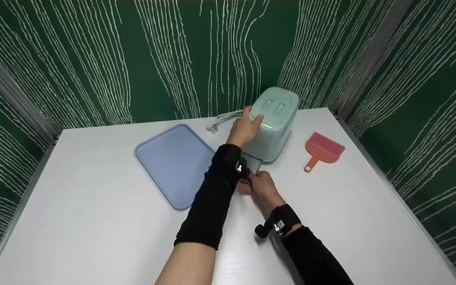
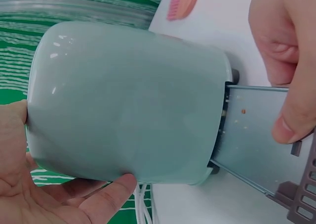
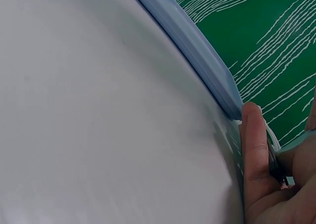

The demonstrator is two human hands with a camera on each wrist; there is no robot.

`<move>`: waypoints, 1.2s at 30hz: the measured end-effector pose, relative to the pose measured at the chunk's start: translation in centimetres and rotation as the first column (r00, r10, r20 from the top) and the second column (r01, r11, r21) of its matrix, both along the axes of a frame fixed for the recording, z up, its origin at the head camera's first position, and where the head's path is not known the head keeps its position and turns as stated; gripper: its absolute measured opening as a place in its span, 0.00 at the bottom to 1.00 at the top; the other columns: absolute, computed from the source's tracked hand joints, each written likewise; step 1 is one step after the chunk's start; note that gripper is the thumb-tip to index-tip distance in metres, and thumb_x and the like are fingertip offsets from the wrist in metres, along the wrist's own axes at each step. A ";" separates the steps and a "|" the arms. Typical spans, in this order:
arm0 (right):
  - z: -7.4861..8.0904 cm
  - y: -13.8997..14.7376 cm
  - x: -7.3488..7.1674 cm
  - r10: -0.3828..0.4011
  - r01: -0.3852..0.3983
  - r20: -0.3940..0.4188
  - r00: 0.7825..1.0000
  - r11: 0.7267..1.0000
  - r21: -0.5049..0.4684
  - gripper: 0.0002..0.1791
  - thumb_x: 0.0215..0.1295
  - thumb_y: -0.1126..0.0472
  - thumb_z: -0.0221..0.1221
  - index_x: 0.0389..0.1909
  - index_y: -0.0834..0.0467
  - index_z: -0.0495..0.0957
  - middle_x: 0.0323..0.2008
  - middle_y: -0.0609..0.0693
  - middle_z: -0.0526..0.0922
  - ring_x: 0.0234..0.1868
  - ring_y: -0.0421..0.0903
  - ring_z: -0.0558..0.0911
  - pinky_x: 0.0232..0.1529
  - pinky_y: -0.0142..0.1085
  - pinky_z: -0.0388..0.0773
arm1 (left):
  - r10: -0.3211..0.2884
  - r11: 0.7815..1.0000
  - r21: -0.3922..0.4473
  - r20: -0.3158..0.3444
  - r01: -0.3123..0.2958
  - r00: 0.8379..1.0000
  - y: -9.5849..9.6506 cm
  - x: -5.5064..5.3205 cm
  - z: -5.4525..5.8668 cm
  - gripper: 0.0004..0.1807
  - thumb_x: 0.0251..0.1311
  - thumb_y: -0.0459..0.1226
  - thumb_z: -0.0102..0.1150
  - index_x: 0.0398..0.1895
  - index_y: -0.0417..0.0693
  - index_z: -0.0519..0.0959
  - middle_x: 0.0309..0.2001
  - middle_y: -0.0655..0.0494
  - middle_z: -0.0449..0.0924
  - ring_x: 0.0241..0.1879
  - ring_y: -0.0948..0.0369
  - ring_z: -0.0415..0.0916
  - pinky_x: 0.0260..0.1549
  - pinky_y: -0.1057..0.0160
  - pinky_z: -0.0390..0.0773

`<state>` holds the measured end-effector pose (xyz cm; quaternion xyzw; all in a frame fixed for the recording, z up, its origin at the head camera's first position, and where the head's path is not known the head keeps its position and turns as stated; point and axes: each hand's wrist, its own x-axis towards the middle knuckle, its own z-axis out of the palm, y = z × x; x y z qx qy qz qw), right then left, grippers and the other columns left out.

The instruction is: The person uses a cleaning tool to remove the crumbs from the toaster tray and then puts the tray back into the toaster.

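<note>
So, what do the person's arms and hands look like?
The left hand and right hand are gloveless. The left sleeve and right sleeve are black, the left one with bare arm beyond it. The left strap and right strap, also black, each carry a small dark device.

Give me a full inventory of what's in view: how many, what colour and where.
Table: 1, white, below the other things
Walls: 3, green with white lines, at the table's back and sides
Toaster: 1, mint green, toward the table's far right
Crumb tray: 1, metallic grey, partly out of the toaster
Crumbs: several, pale and brownish, on the crumb tray
Cord: 1, white, left of the toaster
Blue tray: 1, blue, left of the toaster
Brush: 1, orange with pink bristles, right of the toaster
Sleeves: 2, black, on the forearms
Left hand: 1, bare, gripping the toaster
Right hand: 1, bare, pinching the crumb tray
</note>
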<state>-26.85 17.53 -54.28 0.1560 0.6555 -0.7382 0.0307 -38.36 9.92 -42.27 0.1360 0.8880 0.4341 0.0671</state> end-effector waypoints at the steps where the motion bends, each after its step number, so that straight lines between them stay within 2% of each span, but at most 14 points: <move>1: -0.1 0.0 0.1 0.006 -0.006 0.000 1.000 1.000 0.006 0.15 0.84 0.65 0.51 0.41 0.74 0.78 0.24 0.54 0.85 0.22 0.43 0.88 0.27 0.33 0.86 | 0.002 1.000 0.001 0.001 -0.002 1.000 -0.1 0.0 0.0 0.34 0.86 0.57 0.41 0.86 0.57 0.53 0.77 0.43 0.71 0.72 0.49 0.75 0.70 0.49 0.75; 5: -0.2 -0.2 0.7 0.029 -0.028 0.016 0.999 0.999 -0.024 0.15 0.86 0.65 0.49 0.43 0.75 0.76 0.25 0.55 0.85 0.24 0.42 0.88 0.29 0.32 0.87 | 0.011 1.000 -0.004 0.013 -0.011 1.000 -0.3 0.2 -0.3 0.34 0.85 0.57 0.41 0.86 0.58 0.53 0.78 0.43 0.71 0.73 0.49 0.75 0.70 0.49 0.75; 8: -0.2 -0.2 1.1 0.046 -0.046 0.013 0.999 0.998 0.043 0.15 0.85 0.65 0.49 0.37 0.70 0.76 0.22 0.50 0.81 0.20 0.39 0.84 0.26 0.29 0.83 | 0.003 1.000 -0.006 0.006 -0.003 1.000 -0.3 0.2 -0.4 0.34 0.86 0.56 0.41 0.86 0.57 0.53 0.77 0.42 0.72 0.72 0.48 0.76 0.69 0.49 0.75; 12: -0.1 -0.1 1.3 0.075 -0.074 -0.008 0.997 0.988 0.132 0.18 0.84 0.65 0.49 0.28 0.64 0.74 0.18 0.46 0.73 0.16 0.38 0.73 0.23 0.27 0.70 | -0.004 1.000 -0.009 -0.004 0.004 1.000 -0.2 0.1 -0.4 0.34 0.86 0.56 0.41 0.87 0.57 0.53 0.76 0.41 0.73 0.71 0.47 0.77 0.69 0.50 0.76; 20: -0.1 -0.3 1.4 0.111 -0.110 -0.022 0.994 0.993 0.042 0.21 0.86 0.65 0.49 0.25 0.63 0.71 0.19 0.48 0.72 0.16 0.39 0.71 0.21 0.28 0.69 | 0.005 1.000 -0.014 -0.003 -0.006 1.000 0.0 -0.2 -0.3 0.34 0.86 0.56 0.41 0.87 0.56 0.53 0.77 0.42 0.72 0.72 0.48 0.76 0.69 0.49 0.76; 24: -0.2 -0.5 1.6 0.111 -0.113 -0.030 0.993 0.993 -0.043 0.20 0.86 0.65 0.48 0.27 0.64 0.71 0.20 0.49 0.73 0.16 0.39 0.71 0.20 0.27 0.69 | 0.002 1.000 -0.012 -0.011 -0.002 1.000 0.0 -0.3 -0.3 0.34 0.86 0.56 0.41 0.86 0.56 0.53 0.76 0.41 0.73 0.71 0.48 0.77 0.68 0.49 0.76; 28: -0.3 -0.4 1.9 0.119 -0.121 -0.030 0.992 0.989 -0.082 0.19 0.86 0.64 0.49 0.30 0.66 0.72 0.21 0.49 0.75 0.17 0.39 0.72 0.21 0.28 0.71 | -0.002 1.000 -0.005 -0.014 0.002 1.000 0.0 -0.2 -0.4 0.34 0.86 0.56 0.41 0.86 0.55 0.54 0.75 0.40 0.74 0.70 0.47 0.77 0.68 0.49 0.76; 36: -0.1 -0.3 2.7 0.119 -0.119 -0.022 0.993 0.993 -0.012 0.18 0.86 0.64 0.50 0.29 0.64 0.71 0.20 0.47 0.75 0.16 0.37 0.74 0.23 0.28 0.73 | 0.001 1.000 0.010 -0.012 -0.001 1.000 0.2 -0.2 -0.2 0.34 0.86 0.56 0.42 0.86 0.57 0.54 0.76 0.42 0.73 0.72 0.48 0.76 0.69 0.49 0.76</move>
